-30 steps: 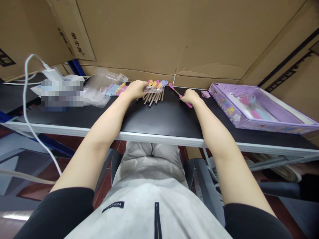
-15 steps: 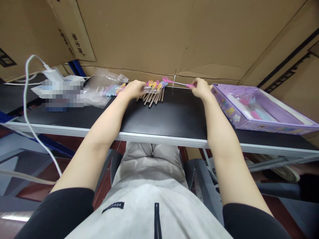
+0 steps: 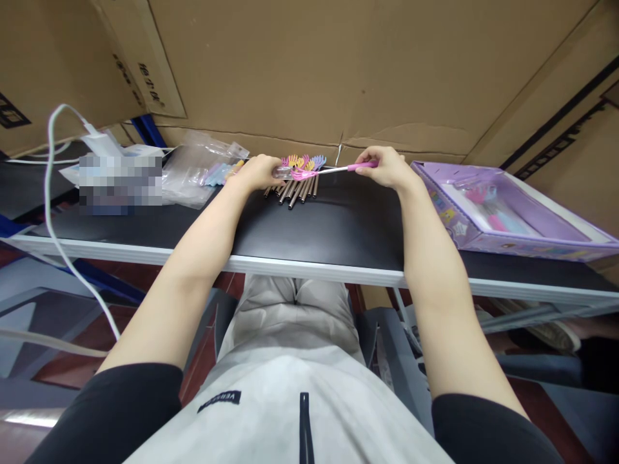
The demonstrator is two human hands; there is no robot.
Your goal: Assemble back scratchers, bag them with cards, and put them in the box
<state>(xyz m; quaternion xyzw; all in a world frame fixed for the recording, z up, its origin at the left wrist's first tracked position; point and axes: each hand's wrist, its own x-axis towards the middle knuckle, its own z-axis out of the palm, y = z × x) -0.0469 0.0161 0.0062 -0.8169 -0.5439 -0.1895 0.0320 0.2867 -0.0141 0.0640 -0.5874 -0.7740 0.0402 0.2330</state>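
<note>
My right hand [image 3: 382, 166] pinches the pink handle of a back scratcher [image 3: 333, 170], a thin metal rod with a pink claw-shaped head pointing left. My left hand [image 3: 264, 173] is closed on a clear plastic piece [image 3: 284, 173], a sleeve or small bag; which, I cannot tell. The pink head meets the right end of this plastic; whether it is inside is unclear. Just behind and below lie several metal rods with claw heads [image 3: 304, 169] in pink, yellow and blue, their dark ends toward me.
Left of my left hand lies a clear plastic bag [image 3: 193, 164] beside pastel handles [image 3: 220, 174]. A purple box [image 3: 483, 235] with pink and blue pieces inside stands at the right. A white cable [image 3: 51, 167] hangs at the left. Cardboard [image 3: 290, 77] walls the back of the black table [image 3: 319, 238].
The back scratcher has moved left and slightly down, bringing its pink head from beyond the pile to the clear plastic. My right hand's grip has shifted; my left hand has barely moved.
</note>
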